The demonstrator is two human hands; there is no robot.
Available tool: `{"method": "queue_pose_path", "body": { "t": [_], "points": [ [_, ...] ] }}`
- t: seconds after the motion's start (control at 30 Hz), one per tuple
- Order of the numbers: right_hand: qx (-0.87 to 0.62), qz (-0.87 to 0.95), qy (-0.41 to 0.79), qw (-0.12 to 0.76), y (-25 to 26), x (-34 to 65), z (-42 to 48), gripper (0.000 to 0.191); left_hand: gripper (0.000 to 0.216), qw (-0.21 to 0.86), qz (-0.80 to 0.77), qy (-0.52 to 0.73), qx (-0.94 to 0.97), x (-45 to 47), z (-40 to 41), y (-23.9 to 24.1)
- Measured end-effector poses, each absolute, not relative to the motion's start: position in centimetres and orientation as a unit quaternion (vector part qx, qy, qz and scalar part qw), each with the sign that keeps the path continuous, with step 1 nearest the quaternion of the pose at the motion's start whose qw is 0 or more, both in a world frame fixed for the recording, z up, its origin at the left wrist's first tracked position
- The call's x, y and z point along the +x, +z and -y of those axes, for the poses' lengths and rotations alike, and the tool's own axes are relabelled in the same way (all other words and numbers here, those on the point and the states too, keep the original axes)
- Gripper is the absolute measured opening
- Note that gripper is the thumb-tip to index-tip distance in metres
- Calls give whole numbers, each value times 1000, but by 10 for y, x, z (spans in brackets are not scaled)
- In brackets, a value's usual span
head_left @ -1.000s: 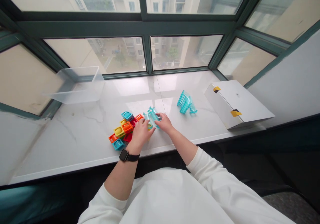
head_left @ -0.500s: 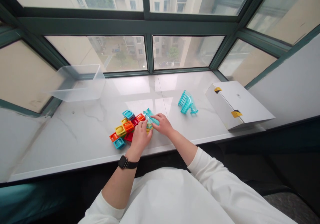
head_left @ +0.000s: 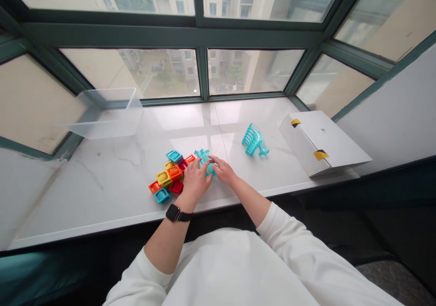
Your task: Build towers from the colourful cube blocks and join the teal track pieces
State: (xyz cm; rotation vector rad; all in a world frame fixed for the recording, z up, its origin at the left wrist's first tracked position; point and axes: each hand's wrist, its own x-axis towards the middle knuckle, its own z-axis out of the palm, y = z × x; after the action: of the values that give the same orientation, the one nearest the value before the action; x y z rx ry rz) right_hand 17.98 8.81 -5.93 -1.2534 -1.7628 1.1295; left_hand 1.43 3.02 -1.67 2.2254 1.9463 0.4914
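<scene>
Just right of a heap of coloured plastic blocks (head_left: 174, 173) lies a translucent teal plastic piece (head_left: 202, 154), partly covered by my fingers. My left hand (head_left: 195, 183), with a black watch on its wrist, curls its fingers at the near left side of this piece, beside the blocks. From the right, my right hand (head_left: 223, 170) closes its bent fingertips on the same piece. The exact finger contact is partly hidden. The blocks are red, orange, yellow and blue. Farther right stand ribbed, curved translucent teal parts (head_left: 254, 140), apart from both hands.
A clear plastic bin (head_left: 119, 128) stands at the back left of the white marbled sill (head_left: 112, 169). At the right sits a white box (head_left: 327, 137) with yellow-and-black tape tabs. Green-framed windows (head_left: 170, 37) bound the sill behind.
The teal strip in my right hand has come down and turned against the teal piece. My left hand has shifted slightly right, and its wrist has moved up.
</scene>
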Motion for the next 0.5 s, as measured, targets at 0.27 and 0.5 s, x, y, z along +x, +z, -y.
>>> {"method": "queue_pose_path", "body": {
  "t": [0.27, 0.5],
  "points": [
    [-456, 741, 320, 376, -49, 206, -88, 50, 31, 67, -633, 125, 761, 19, -40, -18],
    [-636, 610, 38, 471, 11, 305, -151, 43, 22, 67, -624, 188, 755, 21, -31, -12]
  ]
}}
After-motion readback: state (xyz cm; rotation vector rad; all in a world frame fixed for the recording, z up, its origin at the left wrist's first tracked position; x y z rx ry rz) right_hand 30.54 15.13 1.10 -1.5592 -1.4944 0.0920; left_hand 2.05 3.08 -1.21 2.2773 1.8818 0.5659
